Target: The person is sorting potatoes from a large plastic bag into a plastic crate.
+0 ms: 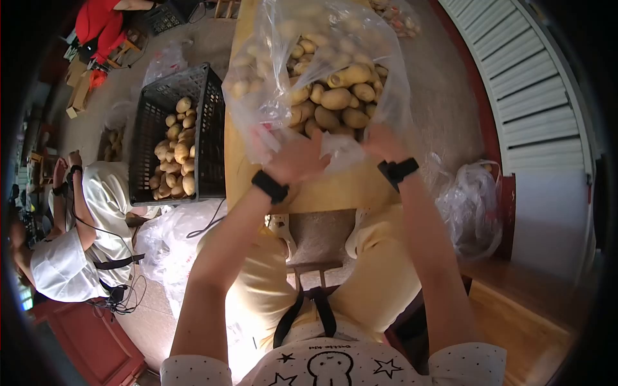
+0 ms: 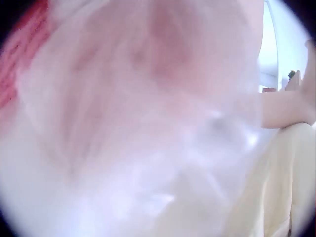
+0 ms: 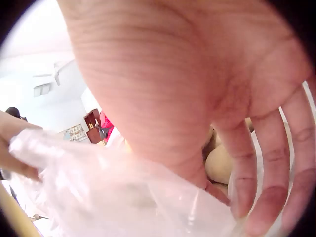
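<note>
A large clear plastic bag [image 1: 394,96] full of potatoes [image 1: 336,99] lies on the wooden table in front of me. My left hand [image 1: 297,158], blurred, is at the near left side of the bag's mouth, its fingers spread toward the right. In the left wrist view, thin plastic [image 2: 163,197] covers most of that hand. At the near right corner, my right hand [image 1: 384,143] pinches the bag's edge. The right wrist view shows its fingers [image 3: 274,163] bent down over the plastic [image 3: 123,192], with a potato [image 3: 219,164] behind the thumb.
To the left stands a black crate [image 1: 211,128] holding potatoes. Plastic bags [image 1: 473,206] lie on the floor at right, others [image 1: 167,241] at lower left. A seated person [image 1: 77,238] is at far left, another person in red [image 1: 100,29] farther back. The wooden table [image 1: 315,201] ends just before my knees.
</note>
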The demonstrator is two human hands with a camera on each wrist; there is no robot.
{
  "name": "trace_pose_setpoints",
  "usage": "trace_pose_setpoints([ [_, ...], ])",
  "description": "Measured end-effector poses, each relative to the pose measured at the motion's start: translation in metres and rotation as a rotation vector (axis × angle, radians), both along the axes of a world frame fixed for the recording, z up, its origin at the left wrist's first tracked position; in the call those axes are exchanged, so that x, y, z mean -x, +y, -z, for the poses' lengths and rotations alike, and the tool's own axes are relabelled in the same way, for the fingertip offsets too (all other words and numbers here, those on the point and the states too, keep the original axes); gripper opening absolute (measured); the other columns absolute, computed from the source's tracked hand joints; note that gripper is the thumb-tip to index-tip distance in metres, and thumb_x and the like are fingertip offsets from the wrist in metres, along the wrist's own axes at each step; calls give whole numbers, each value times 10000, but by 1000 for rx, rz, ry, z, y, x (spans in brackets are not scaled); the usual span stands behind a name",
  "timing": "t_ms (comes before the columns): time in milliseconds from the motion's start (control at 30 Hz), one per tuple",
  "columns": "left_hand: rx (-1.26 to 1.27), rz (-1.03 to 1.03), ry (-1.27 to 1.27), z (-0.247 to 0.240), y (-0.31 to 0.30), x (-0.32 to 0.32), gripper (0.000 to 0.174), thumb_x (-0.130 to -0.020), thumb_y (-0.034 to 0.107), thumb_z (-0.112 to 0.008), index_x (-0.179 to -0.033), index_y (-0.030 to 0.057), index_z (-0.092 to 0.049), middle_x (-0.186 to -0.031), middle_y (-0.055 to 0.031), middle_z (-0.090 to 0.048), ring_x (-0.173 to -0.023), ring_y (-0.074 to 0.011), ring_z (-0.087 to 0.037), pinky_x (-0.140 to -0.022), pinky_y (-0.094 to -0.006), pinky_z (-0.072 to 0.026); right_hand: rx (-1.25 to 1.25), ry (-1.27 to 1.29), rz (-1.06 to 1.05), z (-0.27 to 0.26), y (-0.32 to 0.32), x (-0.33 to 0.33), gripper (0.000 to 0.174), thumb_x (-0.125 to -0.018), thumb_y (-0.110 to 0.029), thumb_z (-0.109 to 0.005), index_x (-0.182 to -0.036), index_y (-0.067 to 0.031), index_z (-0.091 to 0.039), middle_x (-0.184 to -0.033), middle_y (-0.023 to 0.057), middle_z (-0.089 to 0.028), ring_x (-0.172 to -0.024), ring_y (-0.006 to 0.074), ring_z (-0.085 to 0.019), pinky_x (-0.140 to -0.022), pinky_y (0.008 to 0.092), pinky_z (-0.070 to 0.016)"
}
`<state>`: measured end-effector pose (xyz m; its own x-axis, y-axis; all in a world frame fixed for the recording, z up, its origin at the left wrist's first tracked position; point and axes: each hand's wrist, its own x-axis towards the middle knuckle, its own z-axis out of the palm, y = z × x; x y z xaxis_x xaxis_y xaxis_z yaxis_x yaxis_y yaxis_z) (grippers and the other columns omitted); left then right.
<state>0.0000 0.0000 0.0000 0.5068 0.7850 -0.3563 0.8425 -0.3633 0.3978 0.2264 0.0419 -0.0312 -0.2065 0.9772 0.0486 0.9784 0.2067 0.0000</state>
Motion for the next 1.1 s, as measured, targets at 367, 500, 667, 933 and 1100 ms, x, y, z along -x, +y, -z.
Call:
trace_pose_setpoints([
  [367, -106, 76, 61, 5, -50, -8, 606, -743, 543, -562, -822, -56, -608, -731, -204, -635, -701, -365, -626, -679, -438, -486, -128, 184, -313, -35, -42, 23, 283, -727, -279, -674, -944, -114, -599, -1074, 72, -593, -1021, 292, -540, -807, 420, -443],
  [500, -68, 115, 87, 9, -47, -8, 569, -762, 485, -562, -920, -61, -583, -774, -212, -639, -733, -363, -629, -696, -442, -485, 235, 307, -213, -27, -25, 23, 364, -805, -419, -582, -768, -63, -646, -841, 142, -648, -827, 314, -611, -718, 420, -475],
  [667, -31, 14, -24, 12, -36, 3, 411, -863, 354, -498, -974, -38, -550, -801, -225, -632, -756, -383, -618, -663, -471, -474, 498, 238, -174, -44, -18, 20, 512, -833, -537, -520, -786, -48, -661, -751, 191, -633, -751, 345, -617, -723, 415, -473],
  [933, -86, 138, 64, -10, -33, 26, 241, -867, 198, -483, -997, 3, -542, -760, -202, -628, -699, -362, -620, -583, -465, -449, 529, 371, -523, -27, -8, 15, 553, -815, -552, -569, -962, -22, -627, -848, 167, -641, -789, 352, -610, -713, 397, -466],
  [1100, -220, 92, 10, -16, -37, 27, 261, -834, 135, -480, -1068, 26, -519, -727, -172, -625, -688, -349, -624, -573, -452, -454, 458, 353, -624, -38, -15, 15, 413, -809, -401, -644, -959, -17, -623, -942, 140, -637, -929, 345, -583, -773, 398, -467],
])
